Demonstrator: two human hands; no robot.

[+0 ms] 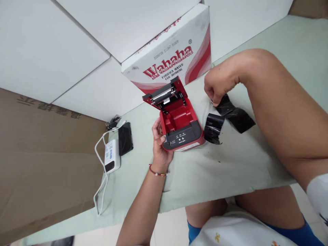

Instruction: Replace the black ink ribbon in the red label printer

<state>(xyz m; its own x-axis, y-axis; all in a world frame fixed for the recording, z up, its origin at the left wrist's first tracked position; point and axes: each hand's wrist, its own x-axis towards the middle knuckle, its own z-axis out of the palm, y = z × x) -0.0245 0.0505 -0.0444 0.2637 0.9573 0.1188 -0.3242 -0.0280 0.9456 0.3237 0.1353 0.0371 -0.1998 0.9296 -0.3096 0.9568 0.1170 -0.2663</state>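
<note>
A red and dark-grey portable label printer (183, 118) stands on the cloth-covered table with its lid (165, 94) raised. Its red paper bay shows no roll inside. My left hand (161, 143) grips the printer's left side, thumb at the front corner and some fingers hidden behind it. To the printer's right, my right hand (219, 82) is closed, its fingertips pinching the upper end of a creased, shiny black plastic strip (237, 116). A shorter, curled black piece (214, 128) lies between that strip and the printer.
A white and red Wahaha water carton (174, 51) stands behind the printer against white panels. At left, a white power bank (112, 155) with a white cable (98, 186) lies beside a black phone (126, 138). A large brown cardboard box (48, 167) borders the left side.
</note>
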